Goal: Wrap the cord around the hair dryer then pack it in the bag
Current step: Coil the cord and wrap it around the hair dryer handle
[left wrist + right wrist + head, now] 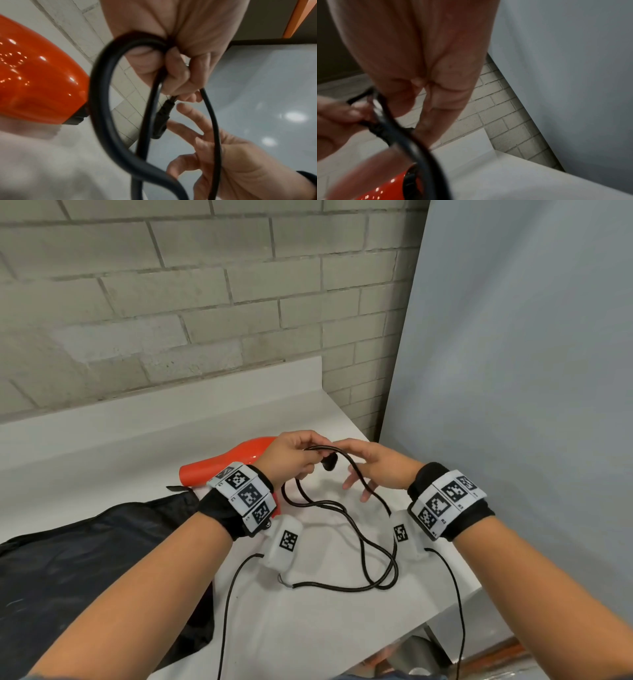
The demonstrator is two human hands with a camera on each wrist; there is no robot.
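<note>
Cord [346,505] looped in left hand [294,455] grip, right hand [373,463] fingers loose, touching cord

Two bare forearms reach forward, each wearing a black fabric wristband [219,517] wrapped by a white band of square black-and-white coded markers [247,495]. The right wrist carries the same marker band [447,501]. A white camera pod with its own marker [282,542] hangs under each wrist, trailing a thin black cable [227,604].
</note>
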